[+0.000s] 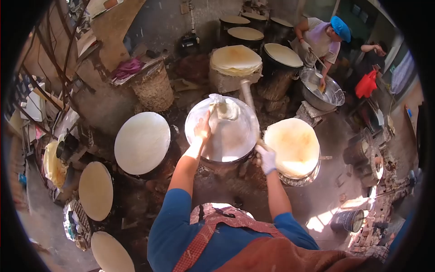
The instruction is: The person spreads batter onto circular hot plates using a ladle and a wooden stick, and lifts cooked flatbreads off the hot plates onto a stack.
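In front of me is a round griddle (pixel 229 140) with a thin whitish film over its surface. My left hand (pixel 202 128), bare, reaches over its far left part, fingers closed at a pale, cloth-like wad (pixel 226 110); whether this is cloth or dough I cannot tell. My right hand (pixel 266 158), in a white glove, grips a pale wooden stick (pixel 248 97) that runs along the griddle's right side, its far end blurred. Just right of that hand lies a stack of thin round flatbreads (pixel 292 147) on a woven base.
Left stands another griddle covered by a pale round sheet (pixel 142 143), with more rounds (pixel 96 190) below it. Beyond is a flatbread stack (pixel 235 60) on a pedestal. A co-worker in a blue cap (pixel 340 29) bends over a metal basin (pixel 333 97). A bucket (pixel 348 221) stands lower right.
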A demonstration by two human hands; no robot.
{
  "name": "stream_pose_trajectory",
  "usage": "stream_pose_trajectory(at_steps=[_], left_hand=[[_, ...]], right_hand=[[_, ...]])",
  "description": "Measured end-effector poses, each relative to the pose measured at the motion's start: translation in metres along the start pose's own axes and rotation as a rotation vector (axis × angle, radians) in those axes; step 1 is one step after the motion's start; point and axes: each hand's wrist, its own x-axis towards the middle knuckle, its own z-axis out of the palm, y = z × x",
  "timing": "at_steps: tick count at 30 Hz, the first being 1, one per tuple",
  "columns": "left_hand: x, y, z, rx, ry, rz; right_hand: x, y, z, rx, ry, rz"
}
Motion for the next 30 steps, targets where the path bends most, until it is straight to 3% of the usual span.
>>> stream_pose_trajectory(at_steps=[2, 3, 4, 6, 7, 9, 10, 12, 13, 14, 15, 16, 17, 18, 19, 20, 22, 24, 25, 26, 28, 30], left_hand=[[0.011, 0.001, 0.002, -0.091, 0.117, 0.027], [0.012, 0.006, -0.014, -0.454, 0.150, 0.004], [0.015, 0.036, -0.070, -0.355, -0.069, -0.262], [0.012, -0.001, -0.088, -0.643, 0.344, 0.132], [-0.003, -0.005, -0.107, -0.802, 0.097, -0.136], [-0.021, -0.046, -0.076, -0.876, 0.101, -0.010], [-0.035, -0.050, -0.077, -0.906, -0.031, -0.177], [-0.099, -0.064, -0.072, -1.244, -0.140, -0.306], [-0.135, -0.070, -0.077, -1.344, -0.197, -0.379], [-0.170, -0.069, -0.092, -1.291, -0.201, -0.586], [-0.207, -0.077, -0.104, -1.252, -0.206, -0.709], [-0.243, -0.082, -0.118, -1.303, -0.146, -0.701], [-0.272, -0.088, -0.127, -1.260, -0.160, -0.796], [-0.291, -0.086, -0.139, -1.305, -0.157, -1.024], [-0.303, -0.090, -0.146, -1.404, -0.169, -1.034], [-0.304, -0.095, -0.145, -1.441, -0.158, -1.032], [-0.311, -0.104, -0.142, -1.510, -0.123, -1.048], [-0.314, -0.098, -0.158, -1.537, -0.126, -1.009], [-0.317, -0.094, -0.168, -1.555, -0.125, -0.987], [-0.315, -0.092, -0.177, -1.572, -0.121, -0.953], [-0.326, -0.088, -0.184, -1.552, -0.083, -0.984], [-0.324, -0.078, -0.177, -1.653, -0.020, -1.073]], right_hand=[[0.057, 0.054, -0.006, -0.970, 0.047, -0.451], [0.061, 0.047, -0.006, -1.127, 0.081, -0.308], [0.049, 0.025, -0.004, -1.199, 0.103, -0.286], [0.063, 0.035, -0.021, -0.738, 0.100, -0.144], [0.072, 0.053, -0.001, -0.099, -0.008, -0.089], [0.067, 0.052, 0.023, -0.045, -0.019, 0.113], [0.085, 0.070, 0.051, -0.145, 0.009, -0.184], [0.103, 0.058, 0.068, -0.731, -0.078, -0.237], [0.091, 0.032, 0.065, -0.865, -0.033, -0.310], [0.075, 0.009, 0.053, -0.996, 0.015, -0.386], [0.083, 0.020, 0.019, -0.829, 0.005, -0.349], [0.093, 0.033, -0.001, -0.657, 0.000, -0.324], [0.097, 0.043, 0.007, -0.492, -0.005, -0.282], [0.094, 0.061, 0.010, -0.338, -0.013, -0.223], [0.083, 0.078, 0.014, -0.187, -0.021, -0.151], [0.051, 0.057, 0.052, -0.167, 0.028, -0.039], [0.040, 0.052, 0.089, -0.187, -0.147, 0.054], [0.039, 0.031, 0.078, -0.350, -0.251, -0.056], [0.062, 0.049, 0.052, -0.443, -0.247, -0.286], [0.068, 0.045, 0.026, -0.397, -0.233, -0.174], [0.085, 0.051, 0.004, 0.067, -0.197, -0.083], [0.045, 0.015, 0.026, -0.143, -0.153, 0.094]])
